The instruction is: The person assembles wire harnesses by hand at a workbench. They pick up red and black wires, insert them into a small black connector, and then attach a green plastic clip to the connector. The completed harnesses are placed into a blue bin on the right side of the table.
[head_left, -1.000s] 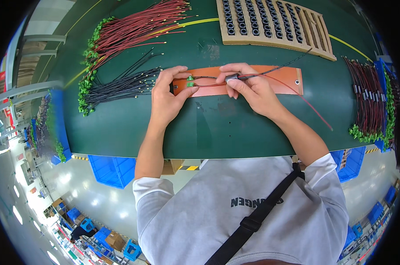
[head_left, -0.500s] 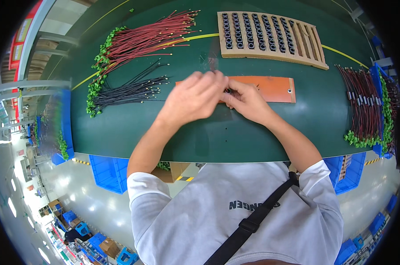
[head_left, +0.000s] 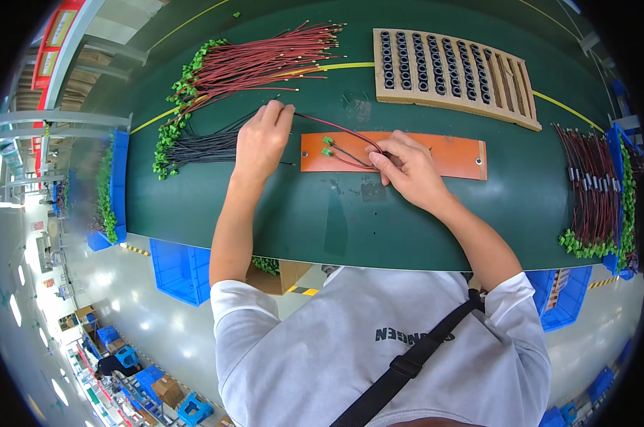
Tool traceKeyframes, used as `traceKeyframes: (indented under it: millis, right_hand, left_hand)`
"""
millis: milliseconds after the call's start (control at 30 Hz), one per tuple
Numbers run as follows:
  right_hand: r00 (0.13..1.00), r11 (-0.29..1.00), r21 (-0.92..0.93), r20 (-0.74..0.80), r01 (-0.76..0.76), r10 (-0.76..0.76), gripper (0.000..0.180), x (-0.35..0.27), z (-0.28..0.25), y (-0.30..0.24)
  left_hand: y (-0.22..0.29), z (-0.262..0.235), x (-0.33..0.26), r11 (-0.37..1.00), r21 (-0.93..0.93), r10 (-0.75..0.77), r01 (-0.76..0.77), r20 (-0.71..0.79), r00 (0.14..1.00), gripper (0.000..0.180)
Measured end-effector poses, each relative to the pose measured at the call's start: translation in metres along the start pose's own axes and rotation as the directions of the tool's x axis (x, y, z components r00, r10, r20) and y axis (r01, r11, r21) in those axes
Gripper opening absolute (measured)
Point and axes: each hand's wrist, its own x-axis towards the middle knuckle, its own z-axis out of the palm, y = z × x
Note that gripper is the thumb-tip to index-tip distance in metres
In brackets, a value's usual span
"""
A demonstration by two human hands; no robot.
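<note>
My left hand (head_left: 265, 139) is closed in a pinch on the far end of a red and black wire pair (head_left: 336, 125), left of the orange board. The pair arcs across to my right hand (head_left: 409, 169), closed on it above the board's middle. From the right fingers, a black wire and a red wire run back left to two green connectors (head_left: 327, 146) over the orange board (head_left: 450, 156). Whatever else lies inside the right fingers is hidden.
Red wires (head_left: 258, 60) and black wires (head_left: 201, 151) with green connectors lie at left. A wooden tray (head_left: 510, 89) holds rows of black rings at the back right. Finished-looking wire bundles (head_left: 589, 185) lie far right beside a blue bin. The table's front edge runs before me.
My left hand has moved left, away from my right hand, drawing the wires out between them. The green connectors and more of the orange board now show. The view has shifted slightly.
</note>
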Motion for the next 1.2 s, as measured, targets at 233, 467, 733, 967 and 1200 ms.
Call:
traceKeyframes:
  millis: [233,467,733,967,1200]
  right_hand:
    - [0.971,0.871,0.434,0.047,-0.231,0.235,0.02,0.007,-0.002,0.0]
    - [0.961,0.829,0.492,0.074,-0.267,0.266,0.022,0.008,-0.003,-0.003]
    - [0.958,0.801,0.532,0.078,-0.275,0.276,0.023,0.009,-0.002,-0.003]
    - [0.959,0.782,0.563,0.072,-0.267,0.275,0.024,0.008,-0.001,-0.002]
    - [0.957,0.765,0.587,0.06,-0.264,0.284,0.022,0.006,0.001,-0.004]
  left_hand:
    - [0.058,-0.019,-0.008,-0.293,-0.815,-0.291,0.5,0.574,0.765,0.009]
    - [0.086,-0.001,-0.008,-0.393,-0.815,-0.314,0.427,0.555,0.77,0.01]
    - [0.091,-0.003,-0.013,-0.397,-0.848,-0.41,0.35,0.505,0.76,0.009]
    - [0.103,0.001,-0.024,-0.45,-0.855,-0.406,0.256,0.452,0.794,0.008]
    - [0.118,0.003,-0.029,-0.396,-0.883,-0.411,0.254,0.417,0.811,0.014]
